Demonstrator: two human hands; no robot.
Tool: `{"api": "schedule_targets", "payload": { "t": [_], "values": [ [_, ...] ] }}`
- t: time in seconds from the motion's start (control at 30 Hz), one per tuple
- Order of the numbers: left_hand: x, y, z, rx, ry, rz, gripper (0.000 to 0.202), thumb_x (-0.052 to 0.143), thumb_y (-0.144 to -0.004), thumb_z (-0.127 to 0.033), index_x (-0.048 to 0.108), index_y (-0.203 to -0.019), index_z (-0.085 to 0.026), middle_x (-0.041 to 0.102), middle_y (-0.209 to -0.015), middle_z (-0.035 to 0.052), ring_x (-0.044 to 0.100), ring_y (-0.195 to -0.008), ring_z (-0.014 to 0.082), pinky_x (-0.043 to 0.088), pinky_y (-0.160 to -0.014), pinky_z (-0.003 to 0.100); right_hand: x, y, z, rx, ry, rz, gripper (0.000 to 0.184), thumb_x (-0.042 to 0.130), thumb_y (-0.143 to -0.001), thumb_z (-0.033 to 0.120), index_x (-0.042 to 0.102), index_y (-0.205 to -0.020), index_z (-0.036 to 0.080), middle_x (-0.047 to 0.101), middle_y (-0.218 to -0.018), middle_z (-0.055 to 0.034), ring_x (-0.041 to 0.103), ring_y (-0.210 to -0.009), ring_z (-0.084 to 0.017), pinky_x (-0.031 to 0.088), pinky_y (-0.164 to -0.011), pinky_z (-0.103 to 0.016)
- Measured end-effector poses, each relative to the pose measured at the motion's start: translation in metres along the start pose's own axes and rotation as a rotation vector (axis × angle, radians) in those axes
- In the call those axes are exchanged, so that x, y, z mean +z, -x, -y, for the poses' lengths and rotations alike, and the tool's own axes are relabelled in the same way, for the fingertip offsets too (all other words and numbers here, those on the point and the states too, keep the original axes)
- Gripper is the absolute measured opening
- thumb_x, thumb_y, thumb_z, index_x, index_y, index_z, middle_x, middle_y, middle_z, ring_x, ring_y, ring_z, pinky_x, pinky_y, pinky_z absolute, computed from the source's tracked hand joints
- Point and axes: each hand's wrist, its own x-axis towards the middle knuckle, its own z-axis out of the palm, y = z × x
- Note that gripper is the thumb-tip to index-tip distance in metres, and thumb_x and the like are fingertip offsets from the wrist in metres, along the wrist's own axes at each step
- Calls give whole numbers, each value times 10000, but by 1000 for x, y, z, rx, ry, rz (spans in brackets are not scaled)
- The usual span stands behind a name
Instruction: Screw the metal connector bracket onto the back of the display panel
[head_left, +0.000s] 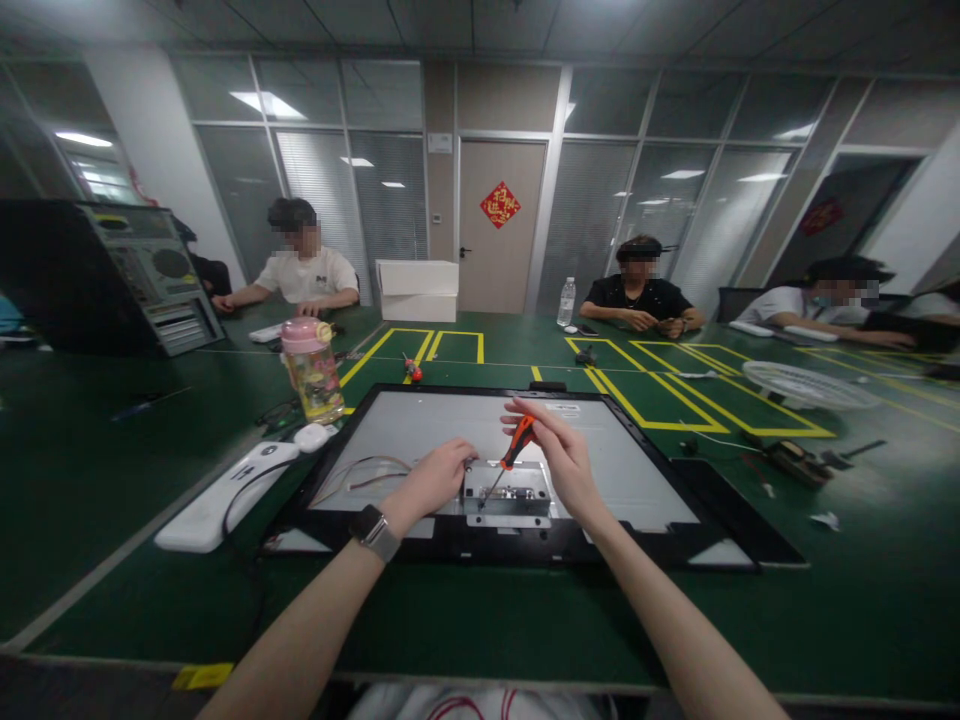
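Note:
A flat display panel (600, 470) with a black frame and a pale grey back lies before me on the green table. A silver metal bracket (510, 520) is at its near middle. My right hand (559, 450) holds an orange-and-black screwdriver (517, 442), tilted, its shaft running down left to the bracket; whether the tip sits in a screw is too small to tell. With fingers bent together, my left hand (439, 480) grips the bracket's left upper edge; its fingertips are partly hidden. Thin wires (360, 465) lie on the panel left of that hand.
Left of the panel are a white power strip (225, 495) with a black cable and a pink-lidded bottle (309, 370). A computer case (142, 280) stands far left. On the right lie a black strip (742, 515) and a white oval frame (810, 385). Several people sit across the table.

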Motion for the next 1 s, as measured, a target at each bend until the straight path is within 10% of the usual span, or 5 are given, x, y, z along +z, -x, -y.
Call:
{"api": "schedule_targets", "payload": {
  "t": [0.4, 1.0],
  "values": [
    [-2, 0, -5, -22, 6, 2, 362, 362, -834, -31, 622, -1046, -168, 618, -1082, 74, 588, -997, 175, 445, -937, 294, 6, -3, 2, 24, 37, -96, 138, 750, -717, 349, 728, -794, 237, 545, -739, 4, 561, -652, -141, 500, -598, -273],
    [-1, -1, -7, -25, 0, 2, 362, 363, -819, -19, 618, -1027, -169, 615, -1057, 74, 574, -981, 177, 440, -926, 301, 4, -4, -6, 182, -266, 56, 239, 695, -766, 471, 654, -849, 250, 629, -865, -14, 615, -812, -184, 509, -767, -347]
  ]
}}
